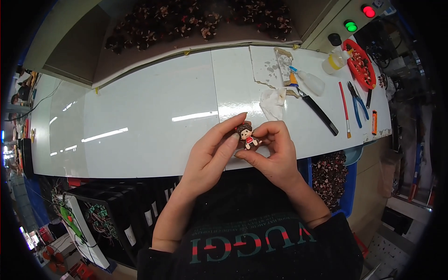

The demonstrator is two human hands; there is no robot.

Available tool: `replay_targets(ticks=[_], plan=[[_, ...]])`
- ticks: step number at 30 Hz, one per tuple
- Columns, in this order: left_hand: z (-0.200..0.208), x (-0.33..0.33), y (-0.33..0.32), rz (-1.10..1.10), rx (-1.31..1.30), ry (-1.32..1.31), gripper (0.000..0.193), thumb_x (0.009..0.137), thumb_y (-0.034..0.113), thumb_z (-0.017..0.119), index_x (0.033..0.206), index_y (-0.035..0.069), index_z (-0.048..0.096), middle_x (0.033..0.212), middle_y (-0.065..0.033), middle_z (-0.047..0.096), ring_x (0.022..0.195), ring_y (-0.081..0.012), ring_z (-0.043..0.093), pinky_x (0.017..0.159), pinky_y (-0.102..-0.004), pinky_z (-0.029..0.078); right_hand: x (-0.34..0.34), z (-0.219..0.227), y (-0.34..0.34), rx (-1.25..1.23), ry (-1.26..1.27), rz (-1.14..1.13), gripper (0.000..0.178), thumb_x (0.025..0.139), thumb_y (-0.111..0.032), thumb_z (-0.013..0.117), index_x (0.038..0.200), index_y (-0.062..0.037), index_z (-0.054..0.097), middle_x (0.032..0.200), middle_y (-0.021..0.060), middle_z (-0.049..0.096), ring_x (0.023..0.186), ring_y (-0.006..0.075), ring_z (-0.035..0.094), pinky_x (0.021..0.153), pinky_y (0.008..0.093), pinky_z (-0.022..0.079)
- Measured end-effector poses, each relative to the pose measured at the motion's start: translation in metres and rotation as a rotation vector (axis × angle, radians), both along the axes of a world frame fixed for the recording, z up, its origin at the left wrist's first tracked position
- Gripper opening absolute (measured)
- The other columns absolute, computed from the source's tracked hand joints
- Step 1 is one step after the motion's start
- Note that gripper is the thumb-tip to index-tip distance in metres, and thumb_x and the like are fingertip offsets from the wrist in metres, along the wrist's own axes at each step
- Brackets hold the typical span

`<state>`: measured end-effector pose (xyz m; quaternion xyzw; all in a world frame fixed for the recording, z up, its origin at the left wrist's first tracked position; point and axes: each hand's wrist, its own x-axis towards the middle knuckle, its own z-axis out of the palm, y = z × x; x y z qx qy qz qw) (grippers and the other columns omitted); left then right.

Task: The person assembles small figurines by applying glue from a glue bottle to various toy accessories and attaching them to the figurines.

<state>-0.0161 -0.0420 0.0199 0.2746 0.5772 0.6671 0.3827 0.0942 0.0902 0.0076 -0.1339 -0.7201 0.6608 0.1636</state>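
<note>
Between my two hands, above the near edge of the white table, is a small brown doll figurine [248, 137] with a pale face and a red bib. My left hand [214, 150] closes on its left side, the thumb pressed against it. From the other side, my right hand [275, 150] grips the figurine's lower right part between thumb and bent fingers. The figurine faces up towards me, slightly tilted. Its back and parts of its sides are hidden by my fingers.
Many similar figurines [205, 23] lie in the recess behind the white table [154, 100]. At right are a squeeze bottle [310, 83], a black-handled knife [319, 112], a red brush [344, 105], pliers [357, 102] and a red tray [359, 58]. A blue bin [346, 201] stands below.
</note>
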Motion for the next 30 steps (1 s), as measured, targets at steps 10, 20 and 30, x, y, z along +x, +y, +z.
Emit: replay_targets(ticks=[10,20,30], plan=[[-0.008,-0.011,-0.007,-0.047,0.038,0.041,0.043,0.091,-0.001,0.048,0.135,0.001,0.046,0.119,-0.0110,0.056,0.108,-0.0168,0.055,0.093,-0.0286,0.044,-0.007,-0.015,-0.006,0.116,0.072,-0.041,0.041,0.076,-0.011,0.079,0.100,-0.0024,0.046,0.092,0.0068,0.059,0.082,0.0130,0.062,0.073,0.0262,0.053],[-0.011,-0.009,-0.015,0.030,0.067,-0.021,0.045,0.089,-0.002,0.049,0.134,0.002,0.047,0.119,-0.0108,0.056,0.108,-0.0167,0.056,0.095,-0.0299,0.045,-0.012,-0.013,-0.017,0.110,0.055,-0.037,0.039,0.078,-0.007,0.076,0.103,-0.0007,0.046,0.095,0.0079,0.059,0.084,0.0140,0.062,0.075,0.0271,0.053],[-0.009,-0.017,-0.026,0.043,0.087,-0.011,0.034,0.097,0.009,0.047,0.129,0.000,0.050,0.120,-0.0116,0.056,0.106,-0.0169,0.057,0.091,-0.0287,0.046,-0.018,-0.007,-0.026,0.126,0.033,-0.046,0.041,0.077,-0.006,0.076,0.103,-0.0008,0.046,0.096,0.0084,0.059,0.086,0.0143,0.061,0.078,0.0283,0.052]])
